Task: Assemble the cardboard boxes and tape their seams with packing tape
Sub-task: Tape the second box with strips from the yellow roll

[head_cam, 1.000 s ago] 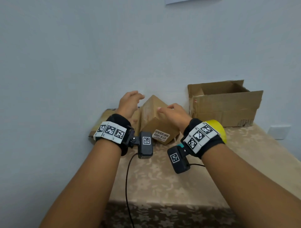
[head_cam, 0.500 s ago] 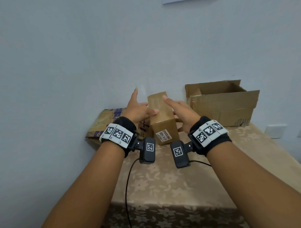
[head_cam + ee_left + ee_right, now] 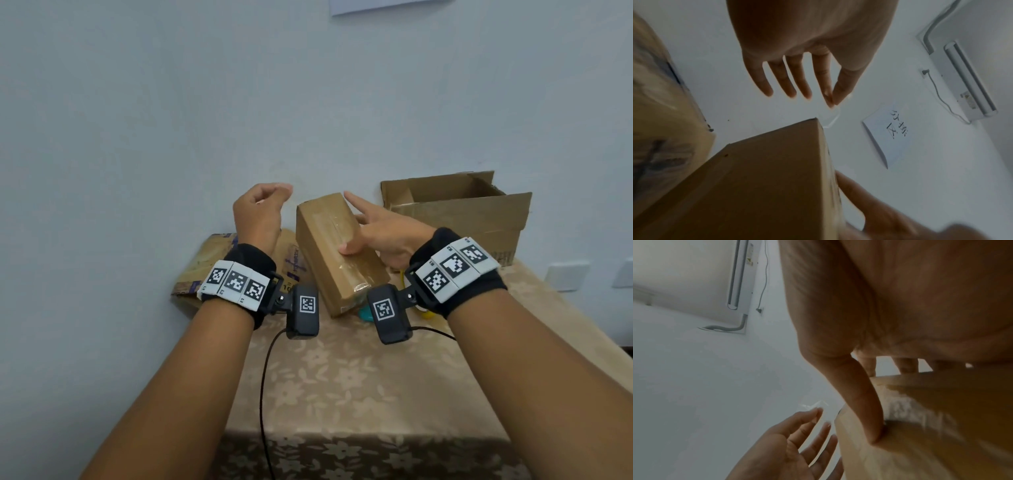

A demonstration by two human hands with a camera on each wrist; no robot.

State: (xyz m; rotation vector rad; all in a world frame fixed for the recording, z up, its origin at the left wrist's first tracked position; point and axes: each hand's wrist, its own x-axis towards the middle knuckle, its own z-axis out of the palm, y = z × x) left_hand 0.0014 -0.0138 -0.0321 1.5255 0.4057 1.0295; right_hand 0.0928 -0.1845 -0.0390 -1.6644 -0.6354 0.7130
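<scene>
while your right hand grips the taped box, thumb pressing its seam, your left hand hangs relaxed, touching nothing.

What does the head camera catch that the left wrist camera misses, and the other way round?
Only the head view shows the open box, the flattened cardboard, the tablecloth and both wristbands. Only the left wrist view shows the air conditioner and the writing on the wall paper. Both show the small taped box, held by the right hand, and the free left hand.
</scene>
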